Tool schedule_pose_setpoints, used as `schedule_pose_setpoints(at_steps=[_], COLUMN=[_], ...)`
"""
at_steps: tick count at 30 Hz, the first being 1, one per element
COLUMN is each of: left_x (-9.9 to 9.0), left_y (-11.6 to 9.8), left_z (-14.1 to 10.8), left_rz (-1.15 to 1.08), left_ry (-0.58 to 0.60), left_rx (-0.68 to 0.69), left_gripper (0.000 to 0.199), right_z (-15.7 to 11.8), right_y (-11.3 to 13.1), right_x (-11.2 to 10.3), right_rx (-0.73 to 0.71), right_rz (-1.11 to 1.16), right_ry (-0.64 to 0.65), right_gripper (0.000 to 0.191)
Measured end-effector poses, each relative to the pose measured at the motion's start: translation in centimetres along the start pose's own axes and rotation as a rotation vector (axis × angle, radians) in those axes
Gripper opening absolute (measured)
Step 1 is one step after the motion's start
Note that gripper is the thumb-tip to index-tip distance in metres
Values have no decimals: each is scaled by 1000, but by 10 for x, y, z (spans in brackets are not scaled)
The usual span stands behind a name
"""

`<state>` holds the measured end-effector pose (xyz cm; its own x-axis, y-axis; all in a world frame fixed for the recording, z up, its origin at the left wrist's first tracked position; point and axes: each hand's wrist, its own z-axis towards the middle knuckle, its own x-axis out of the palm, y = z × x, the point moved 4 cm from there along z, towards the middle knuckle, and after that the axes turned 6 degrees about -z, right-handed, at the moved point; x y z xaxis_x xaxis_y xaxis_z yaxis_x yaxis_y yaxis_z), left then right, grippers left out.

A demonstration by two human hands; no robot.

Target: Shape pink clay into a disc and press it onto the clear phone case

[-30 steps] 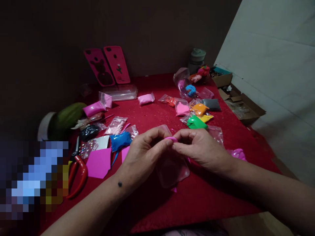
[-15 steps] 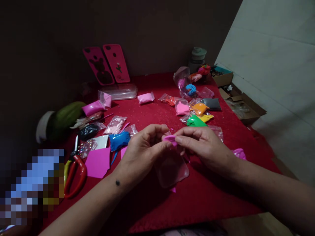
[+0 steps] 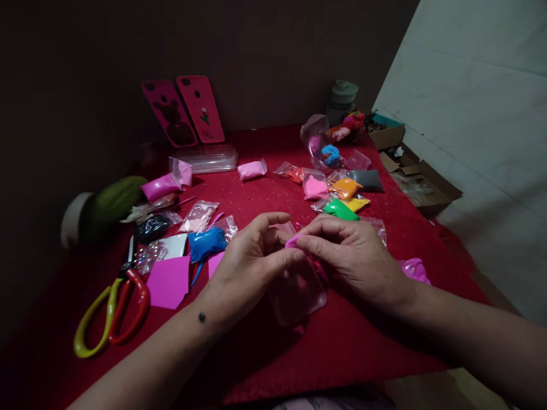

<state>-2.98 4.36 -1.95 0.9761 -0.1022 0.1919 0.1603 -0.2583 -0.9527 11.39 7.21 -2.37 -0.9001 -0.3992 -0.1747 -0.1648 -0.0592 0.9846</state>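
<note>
A small piece of bright pink clay (image 3: 292, 242) is pinched between the thumb and fingers of my right hand (image 3: 354, 256). My left hand (image 3: 252, 256) is beside it, thumb and index finger apart, the other fingers curled; its thumb lies just below the clay, and I cannot tell if they touch. Under both hands a clear phone case (image 3: 299, 302) rests on the red cloth (image 3: 363, 353). Left of my left hand are a blue clay packet (image 3: 207, 245) and a magenta sheet (image 3: 170, 282). Crumpled magenta wrapping (image 3: 415, 270) sits by my right wrist.
Scissors (image 3: 114, 307) with red and yellow handles lie at the left. Green (image 3: 341, 209) and orange clay packets (image 3: 345, 188) lie beyond my right hand. Two decorated pink phone cases (image 3: 200, 108) lean on the back wall. Cardboard boxes (image 3: 431, 185) stand at the right.
My left index finger and thumb have parted from the pink clay, which stays pinched in my right hand. The scissors' handles, partly covered by a blurred patch before, now show fully.
</note>
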Motion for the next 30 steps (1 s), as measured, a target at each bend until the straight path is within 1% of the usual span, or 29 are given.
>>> schedule_pose_setpoints(at_steps=[2, 5, 10, 12, 15, 18, 20, 23, 26, 28, 30], left_x=[0, 0, 0, 1, 2, 0, -2, -4, -5, -6, -7], left_y=[2, 4, 5, 5, 3, 0, -1, 0, 1, 1, 2], left_z=[1, 1, -3, -4, -4, -2, -2, -2, -2, -2, -2], left_rz=[-5, -3, 115, 124, 58, 60, 80, 85, 118, 141, 119], left_ry=[-19, -15, 20, 37, 48, -5, -49, -91, -75, -68, -75], left_rx=[3, 19, 58, 30, -15, 44, 75, 97, 93, 86, 105], left_gripper=[49, 49, 43, 48, 55, 47, 41, 35, 34, 36, 38], right_z=[0, 0, -2, -2, 0, 1, 1, 0, 1, 2, 3], right_y=[-1, -3, -1, 0, 0, -1, -3, -5, -5, -5, -6], right_x=[2, 5, 3, 3, 3, 4, 5, 5, 4, 3, 3], right_rx=[25, 70, 41, 36, 47, 59, 87, 124, 99, 96, 110], right_rz=[29, 81, 38, 42, 57, 122, 173, 108, 5, 1, 19], right_ry=[19, 62, 34, 32, 27, 37, 42, 43, 36, 25, 29], right_gripper=[19, 18, 13, 15, 14, 13, 17, 22, 19, 16, 14])
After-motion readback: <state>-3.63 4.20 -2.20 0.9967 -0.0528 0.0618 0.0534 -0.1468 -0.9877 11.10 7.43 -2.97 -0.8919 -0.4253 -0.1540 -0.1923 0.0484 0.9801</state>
